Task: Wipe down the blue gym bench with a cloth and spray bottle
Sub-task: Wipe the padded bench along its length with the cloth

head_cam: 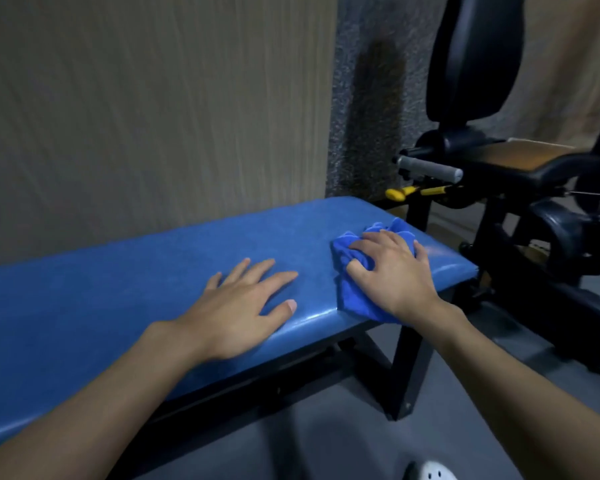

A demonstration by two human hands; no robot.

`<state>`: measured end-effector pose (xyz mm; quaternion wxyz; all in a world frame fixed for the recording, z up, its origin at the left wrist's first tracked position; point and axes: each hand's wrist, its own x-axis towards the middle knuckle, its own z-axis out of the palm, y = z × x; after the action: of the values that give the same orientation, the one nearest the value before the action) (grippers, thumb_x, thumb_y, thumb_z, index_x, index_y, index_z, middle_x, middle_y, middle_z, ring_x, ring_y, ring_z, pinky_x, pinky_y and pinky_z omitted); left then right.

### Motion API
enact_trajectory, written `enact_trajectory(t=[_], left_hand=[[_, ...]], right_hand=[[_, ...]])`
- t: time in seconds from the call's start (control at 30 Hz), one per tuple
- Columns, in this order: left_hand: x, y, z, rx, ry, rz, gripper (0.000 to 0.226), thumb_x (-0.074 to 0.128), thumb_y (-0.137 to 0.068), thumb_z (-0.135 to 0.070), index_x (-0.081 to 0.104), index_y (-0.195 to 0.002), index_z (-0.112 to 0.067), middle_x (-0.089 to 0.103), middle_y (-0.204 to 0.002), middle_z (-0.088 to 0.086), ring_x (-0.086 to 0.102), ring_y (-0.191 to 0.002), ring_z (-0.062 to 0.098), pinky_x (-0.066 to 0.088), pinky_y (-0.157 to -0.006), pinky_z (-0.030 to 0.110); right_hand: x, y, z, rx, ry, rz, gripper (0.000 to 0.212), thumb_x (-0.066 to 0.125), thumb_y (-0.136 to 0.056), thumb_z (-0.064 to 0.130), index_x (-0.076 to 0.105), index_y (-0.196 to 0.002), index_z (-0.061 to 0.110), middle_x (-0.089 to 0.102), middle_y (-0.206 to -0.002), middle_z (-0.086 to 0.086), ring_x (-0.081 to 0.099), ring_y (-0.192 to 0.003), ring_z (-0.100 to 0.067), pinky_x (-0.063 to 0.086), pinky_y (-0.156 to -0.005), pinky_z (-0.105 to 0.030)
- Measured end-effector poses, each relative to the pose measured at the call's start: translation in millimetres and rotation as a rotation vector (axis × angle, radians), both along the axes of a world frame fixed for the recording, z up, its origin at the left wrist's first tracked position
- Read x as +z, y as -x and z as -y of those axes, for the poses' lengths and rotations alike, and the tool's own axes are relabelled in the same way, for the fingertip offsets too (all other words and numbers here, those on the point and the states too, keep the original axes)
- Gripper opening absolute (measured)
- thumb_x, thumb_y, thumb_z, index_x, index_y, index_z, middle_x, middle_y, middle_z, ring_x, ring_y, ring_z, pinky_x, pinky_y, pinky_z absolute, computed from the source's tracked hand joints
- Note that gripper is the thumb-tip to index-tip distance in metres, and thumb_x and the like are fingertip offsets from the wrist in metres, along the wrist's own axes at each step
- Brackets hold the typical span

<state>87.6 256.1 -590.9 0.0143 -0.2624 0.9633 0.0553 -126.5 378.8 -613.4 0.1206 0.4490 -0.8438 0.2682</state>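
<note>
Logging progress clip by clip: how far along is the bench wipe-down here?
Done: nothing shows which parts are wiped. In hand: the right hand grips the blue cloth on the bench pad near its right end, the left hand flat beside it. Left: probably the pad's left stretch; no spray bottle is in view.

Blue bench (153,271) cut off at left, cloth (355,299) partly under right hand (392,271), shoe (430,472) cropped below

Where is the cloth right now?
In the head view, the blue cloth lies bunched at the right end of the blue bench, gripped under the right hand; the left hand rests flat just left of it.
</note>
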Motion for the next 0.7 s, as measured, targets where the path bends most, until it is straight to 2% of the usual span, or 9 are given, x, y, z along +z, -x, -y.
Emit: enact_trajectory(t=[0.1,0.17,0.33,0.43,0.5,0.57,0.7], left_hand=[[-3.9,11.9,-3.5,-0.001,0.065,0.084,0.075,0.002,-0.072,-0.085,-0.003,-0.144,-0.065,0.006,-0.166,-0.006,0.004,-0.152,0.023,0.012,-0.118,0.057],[-2.1,15.3,-2.4,-0.007,0.092,0.073,0.081,-0.002,-0.063,-0.088,-0.003,-0.142,-0.068,0.010,-0.164,-0.008,0.010,-0.150,0.023,0.017,-0.116,0.057],[-2.1,17.7,0.4,-0.023,0.109,0.078,0.082,-0.004,-0.061,-0.089,-0.002,-0.140,-0.071,0.013,-0.162,-0.009,0.013,-0.148,0.022,0.021,-0.114,0.057],[-3.8,19.2,0.6,-0.024,0.101,0.080,0.081,-0.005,-0.059,-0.090,-0.004,-0.139,-0.072,0.013,-0.162,-0.009,0.013,-0.148,0.023,0.021,-0.113,0.057],[-3.8,20.4,1.2,-0.020,0.097,0.081,0.080,-0.004,-0.060,-0.090,-0.003,-0.138,-0.073,0.013,-0.162,-0.008,0.013,-0.148,0.023,0.022,-0.113,0.057],[-4.9,20.8,1.6,-0.020,0.098,0.076,0.077,-0.003,-0.061,-0.090,-0.004,-0.137,-0.075,0.014,-0.162,-0.008,0.013,-0.148,0.024,0.022,-0.112,0.058],[-4.8,14.8,2.6,-0.038,0.070,0.043,0.075,-0.002,-0.063,-0.090,0.000,-0.137,-0.076,0.011,-0.164,-0.011,0.009,-0.151,0.020,0.016,-0.117,0.051]], right_hand=[[-8.2,28.0,-17.1,-0.114,0.099,0.010,0.049,0.036,-0.080,0.053,0.064,-0.116,0.035,0.050,-0.137,0.014,0.031,-0.137,-0.010,0.012,-0.114,-0.054],[-15.3,47.0,-30.0,-0.209,0.190,0.023,0.047,0.039,-0.081,0.049,0.065,-0.116,0.032,0.051,-0.137,0.011,0.033,-0.136,-0.012,0.017,-0.114,-0.056],[-35.8,66.4,-44.1,-0.388,0.447,0.094,0.048,0.041,-0.079,0.045,0.068,-0.112,0.023,0.054,-0.134,0.003,0.038,-0.133,-0.021,0.027,-0.110,-0.057],[-44.5,43.6,-29.3,-0.462,0.592,0.185,0.044,0.047,-0.079,0.039,0.068,-0.110,0.017,0.053,-0.137,-0.001,0.033,-0.139,-0.023,0.017,-0.114,-0.062],[-51.6,14.8,-16.0,-0.415,0.621,0.157,0.046,0.046,-0.078,0.041,0.069,-0.109,0.016,0.054,-0.138,-0.003,0.032,-0.141,-0.025,0.009,-0.117,-0.060],[-59.5,-14.7,-7.7,-0.314,0.590,0.041,0.043,0.047,-0.078,0.041,0.070,-0.105,0.017,0.056,-0.136,-0.003,0.034,-0.141,-0.026,0.007,-0.116,-0.058],[-60.4,-9.2,-19.1,-0.121,0.494,-0.123,0.035,0.051,-0.080,0.039,0.069,-0.104,0.022,0.058,-0.131,0.001,0.040,-0.136,-0.023,0.016,-0.115,-0.058]])
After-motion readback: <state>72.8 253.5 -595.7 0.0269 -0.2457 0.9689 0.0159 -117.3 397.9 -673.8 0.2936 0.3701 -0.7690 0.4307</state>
